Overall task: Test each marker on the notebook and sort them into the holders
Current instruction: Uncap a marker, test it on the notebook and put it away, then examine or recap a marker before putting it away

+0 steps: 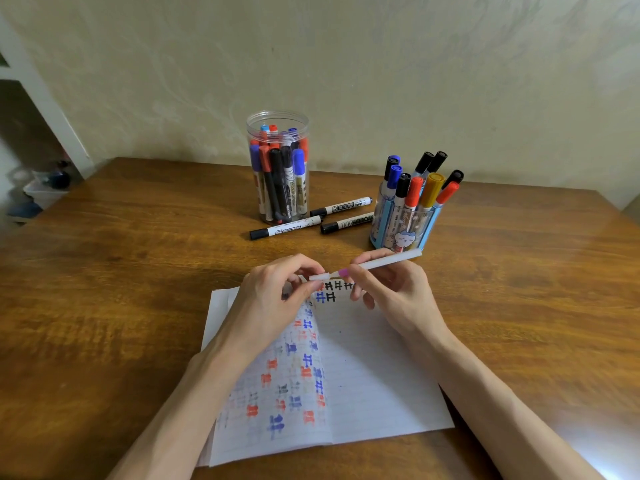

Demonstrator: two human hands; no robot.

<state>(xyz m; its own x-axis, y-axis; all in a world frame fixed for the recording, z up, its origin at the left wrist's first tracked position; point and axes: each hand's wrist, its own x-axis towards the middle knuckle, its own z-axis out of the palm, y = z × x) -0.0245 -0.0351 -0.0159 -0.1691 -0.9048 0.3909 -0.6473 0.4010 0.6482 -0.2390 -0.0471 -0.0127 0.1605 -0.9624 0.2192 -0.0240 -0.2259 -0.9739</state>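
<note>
Wooden table (138, 271) against a pale patterned wall. Open lined notebook (374, 375) lies at the near edge; the left page is full of red, blue and black test marks (294, 375), the right page has only a few at its top.

Thing in hand: white marker (388, 260), held in the air just above the notebook's top edge, barrel pointing up and right towards the blue cartoon holder (405, 226). A pink collar (343, 271) shows at the writing end.

Grip:
- right hand (398, 292) has fingertips closed on the barrel just behind the collar, palm turned inward.
- left hand (273, 299) pinches the cap (318, 277) between thumb and fingertips, wrist over the left page.
- cap and collar sit in line, nearly touching. Cannot tell whether the cap is seated or free.

Handling (judgement): light, stiff plastic tube, smooth, so it may roll if laid flat. A hold close to the collar gives most control for writing. The cap is small and easily dropped. The exposed tip would stain fingers or the page.

Elsewhere: clear jar (278, 168) packed with markers at the back; the blue holder is also well stocked. Three black-capped markers lie loose between them (284, 231), (341, 206), (346, 223), apparently not yet sorted.
</note>
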